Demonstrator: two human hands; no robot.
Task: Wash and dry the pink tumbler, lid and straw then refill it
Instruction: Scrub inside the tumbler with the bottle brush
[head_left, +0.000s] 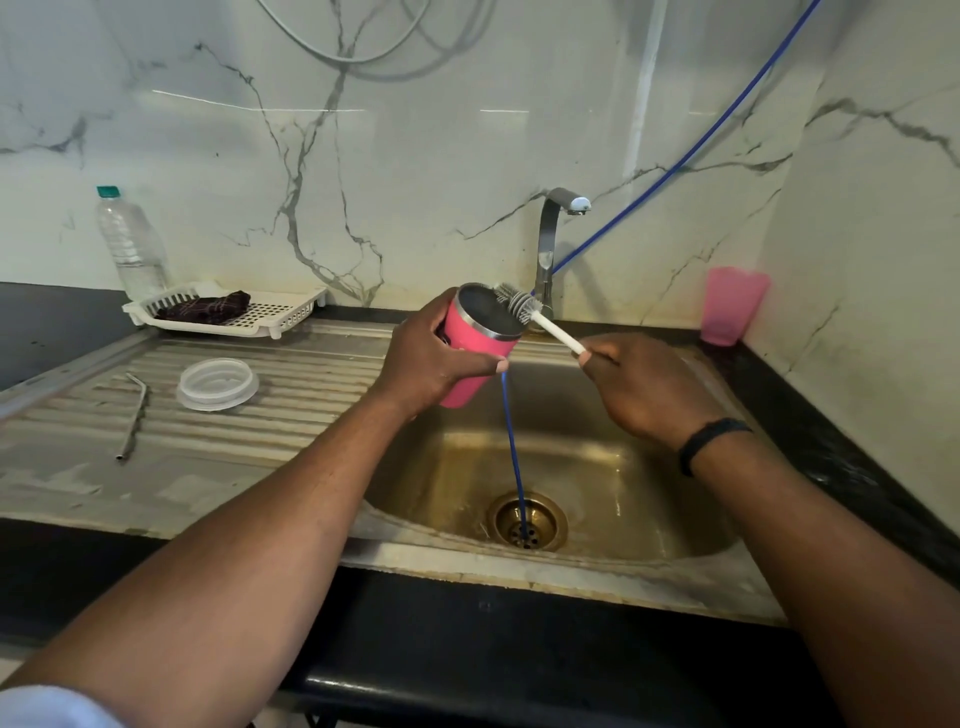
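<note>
My left hand (431, 356) grips the pink tumbler (475, 358) over the sink, tilted with its open steel mouth facing right and up. My right hand (639, 384) holds the white handle of a bottle brush (524, 309). The brush's grey bristles sit at the tumbler's rim. The clear lid (217, 384) lies on the drainboard to the left. The bent metal straw (134, 415) lies beside the lid, further left.
The steel sink (597, 415) has a brass drain, with a blue hose (514, 457) running down into it. The tap (553, 244) stands behind. A white tray (270, 317) with a dark cloth, a water bottle (132, 244) and a pink cup (732, 304) stand around.
</note>
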